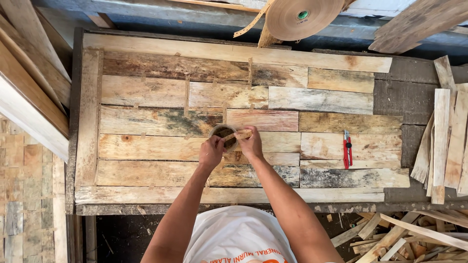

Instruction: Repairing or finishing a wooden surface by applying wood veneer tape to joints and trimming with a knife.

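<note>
Pinching tape roll (224,137) between both grips: left hand (211,152) on near rim, right hand (251,143) gripping pulled strip (237,135).

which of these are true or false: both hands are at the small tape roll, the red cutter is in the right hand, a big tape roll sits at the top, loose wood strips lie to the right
1. Both the left hand and the right hand are at the small tape roll. True.
2. The red cutter is in the right hand. False: it lies on the veneer panel, apart from both hands.
3. A big tape roll sits at the top. True.
4. Loose wood strips lie left of the panel. False: they lie to its right.
</note>
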